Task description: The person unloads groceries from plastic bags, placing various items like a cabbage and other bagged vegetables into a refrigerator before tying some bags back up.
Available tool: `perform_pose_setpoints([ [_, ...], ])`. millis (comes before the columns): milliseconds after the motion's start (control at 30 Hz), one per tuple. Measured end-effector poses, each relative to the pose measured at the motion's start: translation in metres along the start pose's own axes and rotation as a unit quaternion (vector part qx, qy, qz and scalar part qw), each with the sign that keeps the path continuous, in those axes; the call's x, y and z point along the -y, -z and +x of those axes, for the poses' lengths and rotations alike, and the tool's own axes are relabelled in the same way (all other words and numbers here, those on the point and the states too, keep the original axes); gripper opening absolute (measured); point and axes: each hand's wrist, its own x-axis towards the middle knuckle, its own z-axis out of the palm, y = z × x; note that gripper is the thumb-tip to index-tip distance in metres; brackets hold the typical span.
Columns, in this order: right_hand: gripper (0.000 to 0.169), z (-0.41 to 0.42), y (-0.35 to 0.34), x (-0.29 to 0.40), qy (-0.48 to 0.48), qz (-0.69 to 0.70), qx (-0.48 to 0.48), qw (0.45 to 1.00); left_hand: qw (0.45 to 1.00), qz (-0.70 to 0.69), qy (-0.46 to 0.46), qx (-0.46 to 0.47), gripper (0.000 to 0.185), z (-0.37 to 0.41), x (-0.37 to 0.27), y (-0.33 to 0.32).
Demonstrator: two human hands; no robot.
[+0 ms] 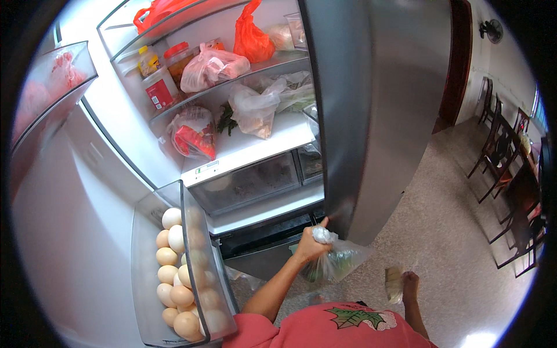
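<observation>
My left hand [314, 245] grips the gathered neck of a clear plastic bag [341, 261] with green contents, beside the lower edge of a grey refrigerator door [343, 130]. One finger points up and touches or nearly touches that door. Low on the right, my right hand [410, 280] is beside a small clear bag [393, 285] with pale contents; it seems to hold it, though the fingers are hard to make out. Above my left hand, the refrigerator's shelves hold a red plastic bag [252, 39], a pinkish bag [213, 69] and a whitish bag [254, 108].
The other refrigerator door stands wide at the left, its clear bin [143, 261] holding several eggs [166, 256]. Under the shelves is a clear drawer [248, 182]. Dark wooden chairs [500, 152] stand at a table on the far right, and a fan [494, 31] is on the wall.
</observation>
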Motion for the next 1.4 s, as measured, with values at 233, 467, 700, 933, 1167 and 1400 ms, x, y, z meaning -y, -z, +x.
perform_pose_setpoints([
  [233, 0.02, 0.0, 0.028, -0.049, 0.023, -0.021, -0.019, 0.999, 0.972, 0.043, 0.018, 0.228, 0.058, -0.022, -0.026, -0.029],
  [467, 0.017, -0.017, 0.06, -0.078, -0.007, -0.002, -0.084, 0.996, 0.933, -0.023, -0.042, 0.356, 0.055, -0.03, -0.039, -0.093],
  [700, 0.015, -0.036, 0.087, -0.085, 0.022, -0.131, -0.066, 0.989, 0.96, -0.118, -0.03, 0.252, 0.032, -0.021, -0.026, -0.105],
  [933, 0.016, -0.027, 0.093, -0.109, -0.029, -0.116, -0.056, 0.991, 0.985, -0.15, 0.073, 0.039, 0.029, -0.02, -0.042, -0.083],
  [1167, 0.018, -0.006, 0.087, -0.096, 0.026, -0.072, -0.003, 0.997, 0.949, -0.227, 0.112, -0.185, 0.017, -0.029, -0.056, -0.062],
  [1400, 0.019, 0.024, 0.074, -0.062, 0.054, -0.05, 0.037, 0.997, 0.852, -0.371, 0.098, -0.355, 0.012, -0.027, -0.08, -0.021],
])
